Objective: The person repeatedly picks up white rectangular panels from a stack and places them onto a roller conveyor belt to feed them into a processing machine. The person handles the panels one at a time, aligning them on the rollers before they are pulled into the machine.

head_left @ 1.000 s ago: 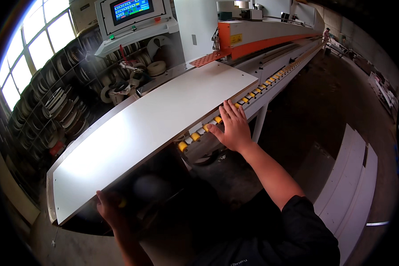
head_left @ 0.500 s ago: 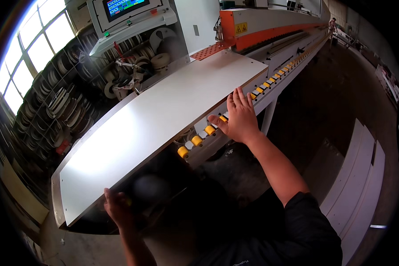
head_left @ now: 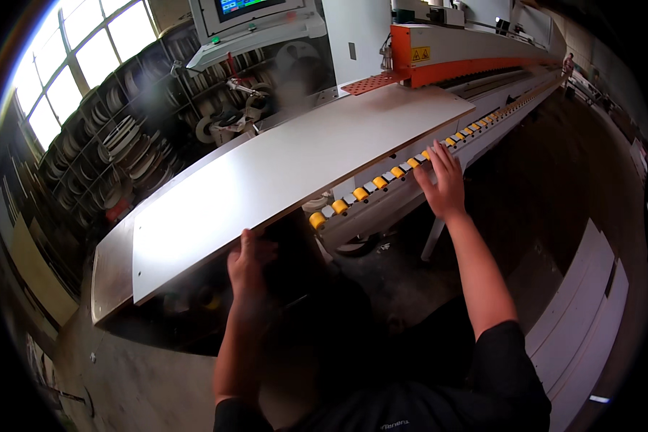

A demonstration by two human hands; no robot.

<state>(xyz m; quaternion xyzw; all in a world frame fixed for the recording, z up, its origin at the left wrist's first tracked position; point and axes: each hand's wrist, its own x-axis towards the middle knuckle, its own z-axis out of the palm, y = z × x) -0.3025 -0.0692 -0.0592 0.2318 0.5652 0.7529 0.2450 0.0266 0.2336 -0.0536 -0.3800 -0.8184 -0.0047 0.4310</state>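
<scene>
A long white panel (head_left: 288,173) lies flat on a table, its far end beside the orange-and-white machine (head_left: 475,61). At its near long edge is my left hand (head_left: 246,270), thumb up at the edge and fingers reaching beneath, partly lost in shadow. My right hand (head_left: 443,183) is farther along, fingers spread and stretched out, over the row of yellow rollers (head_left: 379,183). It appears apart from the panel; whether it touches a roller I cannot tell. Small dark holes show near the panel's left end.
The table's brown surface (head_left: 115,277) shows past the panel's left end. Behind stand a control console (head_left: 255,36) and a rack of coiled edge-band rolls (head_left: 122,137). Long white boards (head_left: 569,302) lean low at the right. A person (head_left: 568,66) stands far off beside the machine line.
The panel has slid rightward along the table, baring more table at its left end. My left hand has moved right with it; my right hand has come off its edge. The view has shifted too.
</scene>
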